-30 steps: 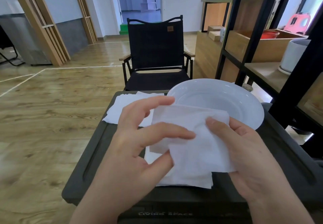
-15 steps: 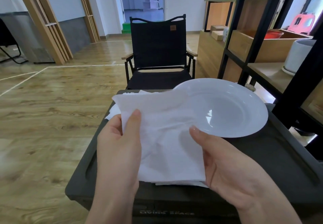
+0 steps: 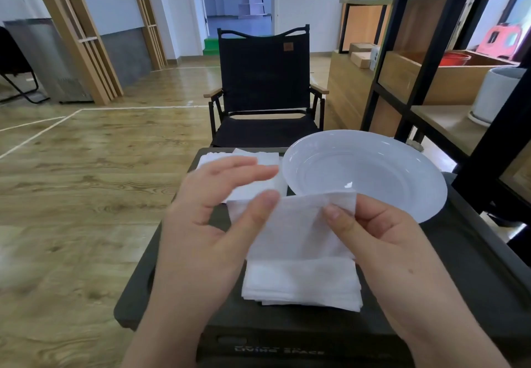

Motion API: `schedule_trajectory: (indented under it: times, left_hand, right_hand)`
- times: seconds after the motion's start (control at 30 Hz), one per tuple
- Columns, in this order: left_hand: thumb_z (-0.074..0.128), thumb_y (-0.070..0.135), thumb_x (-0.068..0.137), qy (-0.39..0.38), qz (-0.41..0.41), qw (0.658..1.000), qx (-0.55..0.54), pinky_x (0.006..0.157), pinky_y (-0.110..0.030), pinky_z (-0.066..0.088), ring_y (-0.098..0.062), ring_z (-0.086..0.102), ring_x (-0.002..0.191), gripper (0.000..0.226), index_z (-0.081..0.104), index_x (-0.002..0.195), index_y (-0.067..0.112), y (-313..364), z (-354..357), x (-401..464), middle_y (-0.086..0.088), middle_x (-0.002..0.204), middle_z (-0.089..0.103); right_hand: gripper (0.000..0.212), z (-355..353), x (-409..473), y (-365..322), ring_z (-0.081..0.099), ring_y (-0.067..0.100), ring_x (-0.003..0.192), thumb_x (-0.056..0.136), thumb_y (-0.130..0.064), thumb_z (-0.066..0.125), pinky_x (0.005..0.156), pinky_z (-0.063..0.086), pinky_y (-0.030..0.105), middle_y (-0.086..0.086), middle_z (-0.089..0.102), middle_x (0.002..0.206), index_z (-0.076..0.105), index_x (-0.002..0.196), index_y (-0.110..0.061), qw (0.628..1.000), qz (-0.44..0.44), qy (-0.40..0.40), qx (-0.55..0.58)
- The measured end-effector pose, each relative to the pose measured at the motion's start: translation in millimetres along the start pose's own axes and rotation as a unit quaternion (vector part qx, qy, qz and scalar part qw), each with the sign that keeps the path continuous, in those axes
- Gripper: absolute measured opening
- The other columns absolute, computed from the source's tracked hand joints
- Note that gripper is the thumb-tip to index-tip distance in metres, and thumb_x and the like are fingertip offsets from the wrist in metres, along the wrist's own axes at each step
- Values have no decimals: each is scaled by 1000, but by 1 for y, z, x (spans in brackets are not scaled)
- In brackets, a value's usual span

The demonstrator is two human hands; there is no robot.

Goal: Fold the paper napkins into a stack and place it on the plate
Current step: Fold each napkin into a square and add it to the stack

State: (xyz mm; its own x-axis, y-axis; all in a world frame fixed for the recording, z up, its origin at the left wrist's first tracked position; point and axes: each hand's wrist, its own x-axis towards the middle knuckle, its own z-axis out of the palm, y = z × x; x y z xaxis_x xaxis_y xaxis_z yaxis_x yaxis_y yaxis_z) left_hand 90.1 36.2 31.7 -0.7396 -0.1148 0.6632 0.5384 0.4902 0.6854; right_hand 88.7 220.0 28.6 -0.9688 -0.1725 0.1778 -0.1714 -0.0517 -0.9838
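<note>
head view. a thin white paper napkin [image 3: 301, 229] is held up between both hands, just above a flat pile of folded white napkins [image 3: 301, 284] lying on the near part of the dark grey-green plastic table top [image 3: 474, 267]. the right hand [image 3: 382, 241] pinches the napkin's upper right corner between thumb and forefinger. the left hand [image 3: 212, 224] has its thumb pressed on the napkin's upper left edge, fingers spread and blurred above it; whether those fingers also clamp the sheet, cannot tell. holding it by both top corners probably keeps the limp sheet taut and square so a fold lands cleanly, directly over the pile it should join.

a looser heap of unfolded white napkins [image 3: 258, 158] sits at the far left of the table, partly behind the left hand: likely the supply. the round white shallow plate [image 3: 402, 195] rests on the far right, bare, its near rim just behind the held napkin, close for the final transfer. stacking not yet finished, by my reading.

writing: pale letters on the table's front edge, blurred, seem to read "living space". a small brown patch on the black folding chair [image 3: 264, 80] is illegible.
</note>
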Motion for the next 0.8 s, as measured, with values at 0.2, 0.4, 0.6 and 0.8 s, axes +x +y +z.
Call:
schedule_trajectory:
  times: [0.2, 0.4, 0.6, 0.8]
  left_hand:
    - [72, 42, 79, -60, -34, 998, -4, 75, -4, 43, 0, 67, 91, 3, 73, 82, 41, 2, 3, -4, 26, 89, 72]
    - [62, 44, 84, -123, 10, 991, 49, 62, -10, 44, -6, 63, 78, 6, 68, 85, 41, 8, -4, -2, 24, 84, 70]
    - [82, 50, 69, -156, -244, 939, -187, 64, -12, 53, -6, 74, 79, 32, 75, 95, 34, 0, 0, -3, 11, 90, 78]
    - [63, 31, 92, -138, -389, 901, -134, 48, -9, 45, 4, 64, 55, 24, 80, 76, 29, -17, 11, -6, 7, 75, 78]
  right_hand:
    - [22, -6, -1, 1, 72, 10, 85, 78, -45, 63, 68, 60, 23, -6, 77, 89, 76, 93, -36, 994, -84, 30, -60]
    - [64, -16, 1, 4, 40, -15, 124, 65, -62, 77, 90, 40, 18, -38, 46, 130, 49, 122, -57, 946, -146, 102, -272]
    - [18, -19, 0, 7, 75, 7, 76, 69, -35, 72, 59, 55, 11, -8, 79, 82, 80, 85, -32, 997, -47, 68, -11]
    - [20, -18, 6, 23, 73, 21, 82, 96, -29, 57, 72, 60, 42, 2, 78, 85, 76, 88, -24, 977, 108, 92, -159]
